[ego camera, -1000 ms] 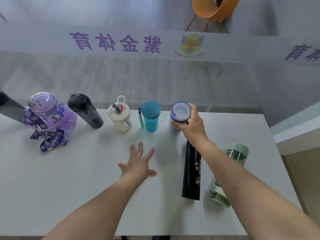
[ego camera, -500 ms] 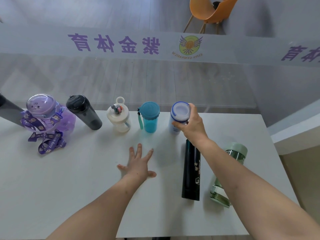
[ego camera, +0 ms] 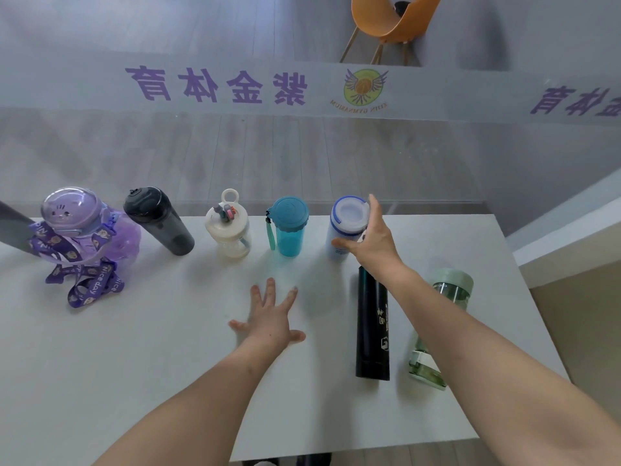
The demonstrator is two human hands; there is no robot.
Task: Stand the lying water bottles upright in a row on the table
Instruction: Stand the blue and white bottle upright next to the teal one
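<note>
Several bottles stand upright in a row along the white table's [ego camera: 134,364] far edge: a purple bottle [ego camera: 72,216] with a printed strap, a dark grey bottle [ego camera: 158,220], a cream bottle [ego camera: 228,230] with a loop lid, a teal bottle [ego camera: 289,227] and a white bottle [ego camera: 346,223] with a blue rim. My right hand [ego camera: 373,240] wraps the white bottle's right side, thumb across its front. My left hand [ego camera: 268,321] lies flat on the table, fingers spread. A black flask [ego camera: 371,327] and a green bottle [ego camera: 450,290] lie on their sides at the right, partly under my right forearm.
Another dark bottle [ego camera: 10,227] is cut off by the left edge. A glass partition [ego camera: 302,156] with purple lettering runs right behind the table's far edge. An orange chair [ego camera: 393,18] stands beyond it. The table's right edge passes close to the green bottle.
My right hand's fingers have straightened up along the white bottle's lid instead of curling over it. The left hand and the lying bottles have stayed put.
</note>
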